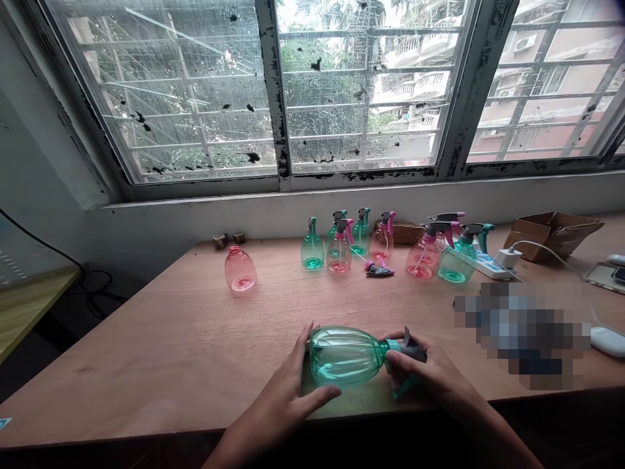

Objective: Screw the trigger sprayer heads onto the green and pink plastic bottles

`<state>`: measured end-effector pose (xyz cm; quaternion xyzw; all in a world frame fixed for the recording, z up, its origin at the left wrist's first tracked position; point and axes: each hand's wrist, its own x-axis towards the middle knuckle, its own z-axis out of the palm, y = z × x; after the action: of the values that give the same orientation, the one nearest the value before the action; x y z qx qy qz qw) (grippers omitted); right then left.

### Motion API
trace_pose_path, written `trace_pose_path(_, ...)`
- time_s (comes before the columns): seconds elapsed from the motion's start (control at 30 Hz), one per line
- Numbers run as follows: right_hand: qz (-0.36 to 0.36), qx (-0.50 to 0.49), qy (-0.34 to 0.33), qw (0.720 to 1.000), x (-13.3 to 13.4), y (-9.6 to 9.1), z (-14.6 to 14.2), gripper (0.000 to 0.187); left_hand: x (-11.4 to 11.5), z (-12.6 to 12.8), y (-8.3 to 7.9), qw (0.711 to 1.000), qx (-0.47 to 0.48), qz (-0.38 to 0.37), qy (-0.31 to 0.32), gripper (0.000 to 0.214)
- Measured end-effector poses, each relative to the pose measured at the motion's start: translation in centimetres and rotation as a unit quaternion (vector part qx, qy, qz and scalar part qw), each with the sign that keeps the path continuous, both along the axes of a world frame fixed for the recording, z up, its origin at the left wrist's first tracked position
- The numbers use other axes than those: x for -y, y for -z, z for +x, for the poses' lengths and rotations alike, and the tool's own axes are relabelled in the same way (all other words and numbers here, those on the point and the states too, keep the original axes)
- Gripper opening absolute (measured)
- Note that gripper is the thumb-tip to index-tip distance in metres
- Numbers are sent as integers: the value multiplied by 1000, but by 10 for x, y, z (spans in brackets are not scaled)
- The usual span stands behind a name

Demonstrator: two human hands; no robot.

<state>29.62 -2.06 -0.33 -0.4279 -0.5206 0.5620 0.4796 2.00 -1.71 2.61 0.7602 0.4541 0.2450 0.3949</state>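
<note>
A clear green spray bottle lies on its side near the front edge of the wooden table. My left hand cups the bottle's base, thumb over the top and fingers under the body. My right hand is closed round the bottle's dark grey spray head at the neck. Both hands rest low on the table.
A pink bottle without a head stands at mid-left. Several green and pink spray bottles line the back by the window sill. A loose spray head, a power strip, a cardboard box and a blurred patch lie to the right.
</note>
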Motion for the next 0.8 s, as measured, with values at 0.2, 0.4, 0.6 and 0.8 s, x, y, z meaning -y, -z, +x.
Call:
trace_pose_path(0.2, 5, 2, -12, 1000, 0, 2, 1, 43, -1, -4, 6, 999, -13, 20, 25, 109)
trace_pose_path(0.4, 12, 11, -17, 1000, 2, 3, 1, 41, -6, -8, 11, 998, 39, 2, 39, 91)
trace_pose_path(0.6, 9, 7, -14, 1000, 2, 2, 2, 41, -1, -4, 5, 999, 34, -4, 15, 93)
trace_pose_path(0.8, 11, 7, -10, 1000, 1, 3, 2, 42, -4, -4, 9, 999, 0, 7, 35, 118)
